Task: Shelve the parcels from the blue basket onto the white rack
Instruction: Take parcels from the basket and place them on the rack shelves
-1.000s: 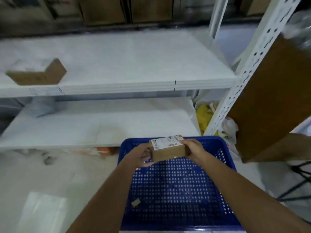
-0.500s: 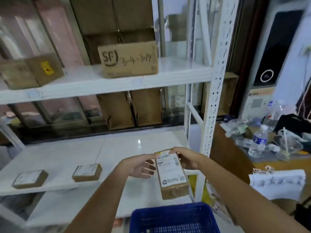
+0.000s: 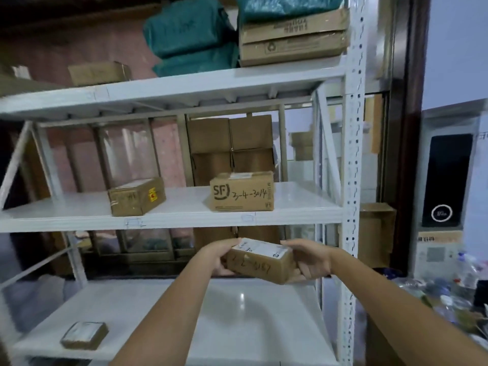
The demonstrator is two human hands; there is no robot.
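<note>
Up off any surface, the parcel (image 3: pixel 260 261), a small brown box with a white label on top and dark handwriting on its near side, is held in the air between both hands, in front of the gap under the middle shelf, toward the right post of the white rack (image 3: pixel 352 180). Left hand (image 3: pixel 220 257) grips the box's left end, fingers curled over the top edge. Right hand (image 3: pixel 307 261) clasps the right end, fingers over the top, palm under the corner. Box tilted, right end lower.

Middle shelf: SF box (image 3: pixel 241 191) with handwritten numbers near the front edge, right of centre; taped box (image 3: pixel 136 196) with a yellow-red sticker left of centre, well apart from it.

Lower shelf: flat small parcel (image 3: pixel 84 335) at the front left corner.

Top shelf: green bags (image 3: pixel 190 35) beside stacked cardboard cartons (image 3: pixel 293 35) at the right end.
</note>
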